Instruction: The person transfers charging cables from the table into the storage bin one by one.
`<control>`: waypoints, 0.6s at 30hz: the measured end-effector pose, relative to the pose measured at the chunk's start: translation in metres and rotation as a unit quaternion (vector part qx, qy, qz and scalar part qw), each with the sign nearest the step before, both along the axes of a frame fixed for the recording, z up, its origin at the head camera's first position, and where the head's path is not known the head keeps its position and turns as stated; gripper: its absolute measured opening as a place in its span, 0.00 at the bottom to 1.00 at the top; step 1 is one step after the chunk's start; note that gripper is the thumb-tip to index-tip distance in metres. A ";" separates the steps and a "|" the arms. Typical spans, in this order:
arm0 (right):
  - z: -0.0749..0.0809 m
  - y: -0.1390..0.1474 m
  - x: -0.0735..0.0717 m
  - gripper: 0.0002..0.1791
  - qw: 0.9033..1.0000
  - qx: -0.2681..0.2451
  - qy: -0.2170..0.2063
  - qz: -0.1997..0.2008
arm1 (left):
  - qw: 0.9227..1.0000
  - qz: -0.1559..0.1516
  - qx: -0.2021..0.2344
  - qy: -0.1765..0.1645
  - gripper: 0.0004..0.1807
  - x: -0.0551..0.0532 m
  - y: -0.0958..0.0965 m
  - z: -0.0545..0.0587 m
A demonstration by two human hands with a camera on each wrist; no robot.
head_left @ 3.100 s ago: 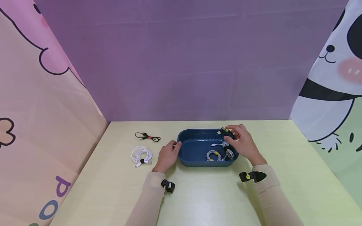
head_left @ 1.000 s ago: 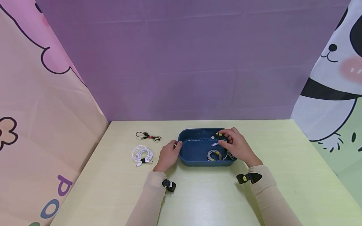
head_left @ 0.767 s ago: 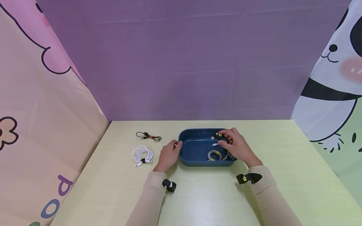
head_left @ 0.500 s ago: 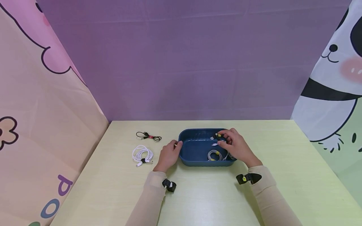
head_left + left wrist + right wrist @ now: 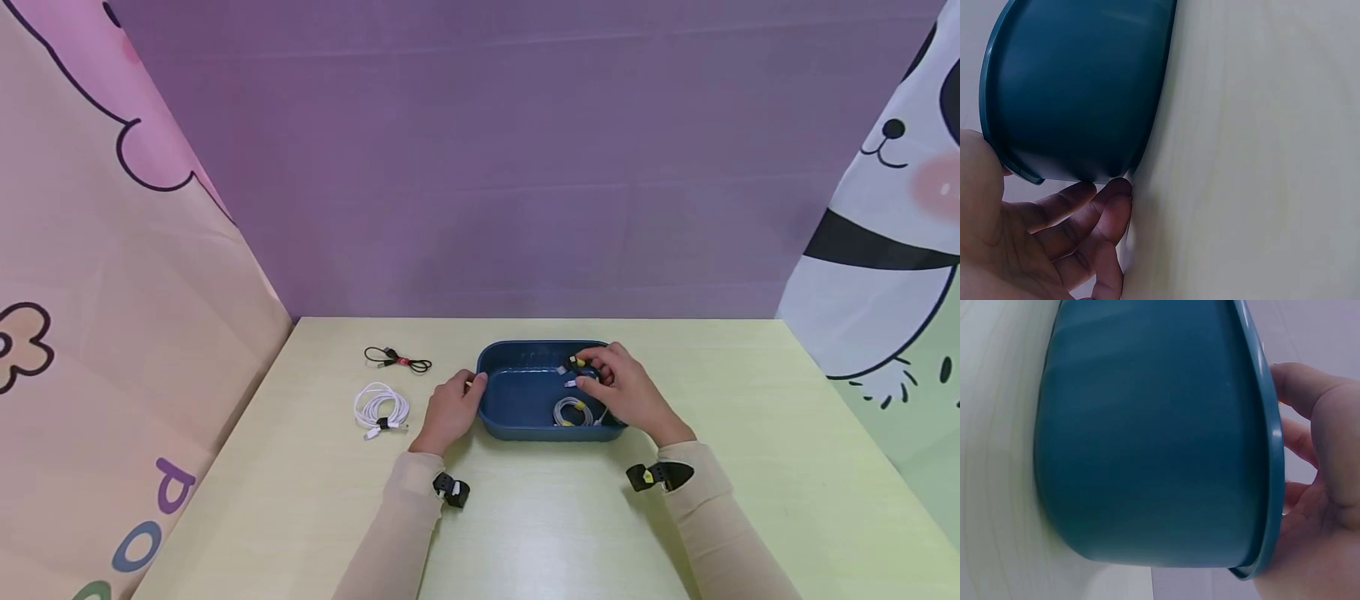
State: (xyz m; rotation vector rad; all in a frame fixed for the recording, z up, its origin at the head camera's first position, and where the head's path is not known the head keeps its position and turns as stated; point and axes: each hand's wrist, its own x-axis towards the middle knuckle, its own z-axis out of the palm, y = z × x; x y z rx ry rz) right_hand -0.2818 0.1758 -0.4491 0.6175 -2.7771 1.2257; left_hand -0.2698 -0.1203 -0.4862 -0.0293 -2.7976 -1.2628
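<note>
- Head view: blue tray [image 5: 551, 434] sits flat on the table [image 5: 525, 517]. Left hand [image 5: 447, 411] grips its left end, thumb at the rim. If that hold slackens, a push from the right could slide the tray.
- Same view: right hand [image 5: 630, 396] over the tray's right end, fingertips at a black cable [image 5: 574, 364]; cannot tell whether it pinches it. White plug [image 5: 572, 383] lies close to the thumb, so it might snag and drag. Grey coil [image 5: 558, 412] nearby could get tangled.
- Left of the tray: red-tied black cable [image 5: 403, 362] and white coil [image 5: 363, 408], both on the table.
- Left wrist view: bent fingers against the outer wall; uneven pressure could tip that end.
- Right wrist view: wall hides fingertips and cables; a lifting wrist may knock the rim.
</note>
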 end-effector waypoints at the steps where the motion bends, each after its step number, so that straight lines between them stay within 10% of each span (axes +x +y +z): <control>1: 0.000 0.000 0.000 0.23 1.000 0.000 0.000 0.000 | 1.000 -0.001 0.001 0.001 0.23 0.000 0.000 0.000; 18: 0.003 -0.001 0.003 0.22 1.000 0.014 -0.004 0.016 | 1.000 -0.003 -0.001 -0.005 0.24 -0.001 0.000 -0.001</control>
